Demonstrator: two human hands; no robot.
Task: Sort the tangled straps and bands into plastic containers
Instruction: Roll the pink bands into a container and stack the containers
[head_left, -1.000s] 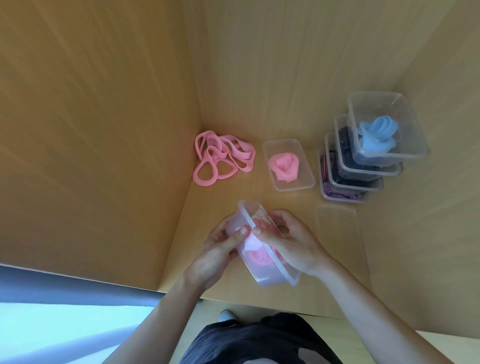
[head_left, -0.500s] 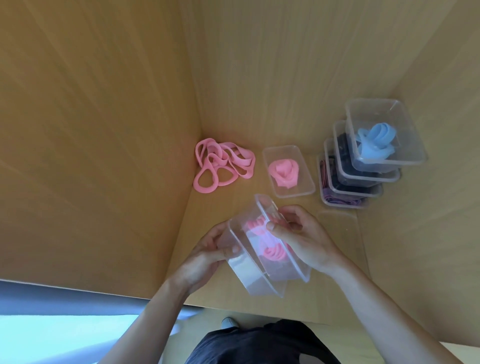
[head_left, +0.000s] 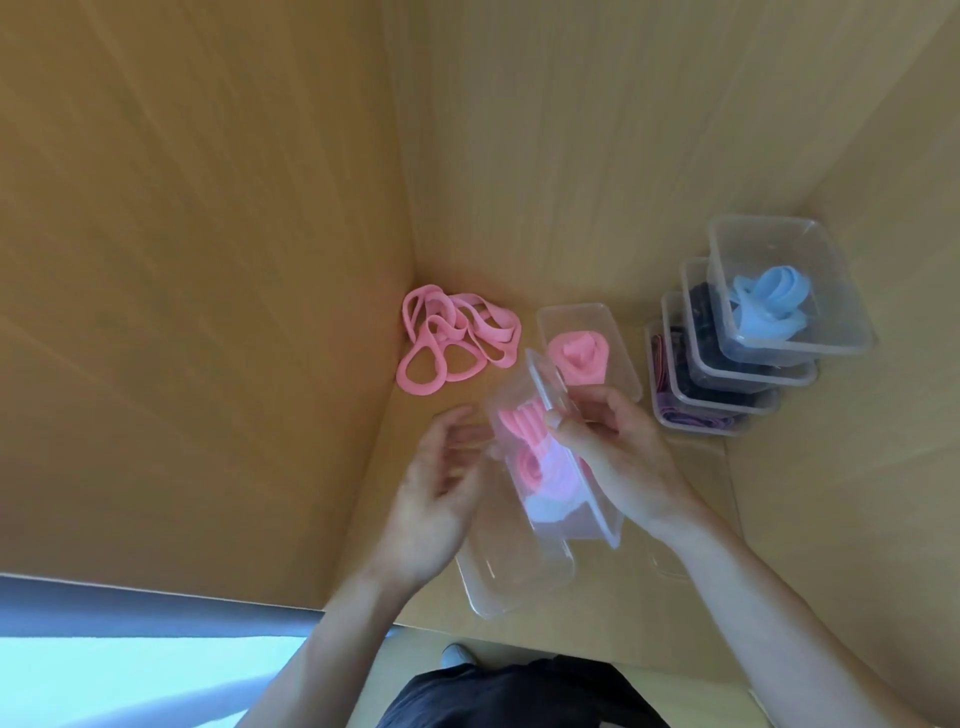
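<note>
one pink box in hand, more pink bands wait
my left hand (head_left: 441, 493) is loose and holds nothing; past its fingertips lies the pink tangle (head_left: 452, 338). beside its palm sits an empty box (head_left: 519, 577). my right hand (head_left: 618, 457) grips the tilted pink box (head_left: 543, 376). next, i think: set it down, pick from the tangle.

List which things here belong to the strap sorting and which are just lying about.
Job: loose pink bands; held container in the right hand; empty container by the left hand; container with a pink roll; stack of filled containers.
Lying about: shoe tip; wooden panel.
</note>
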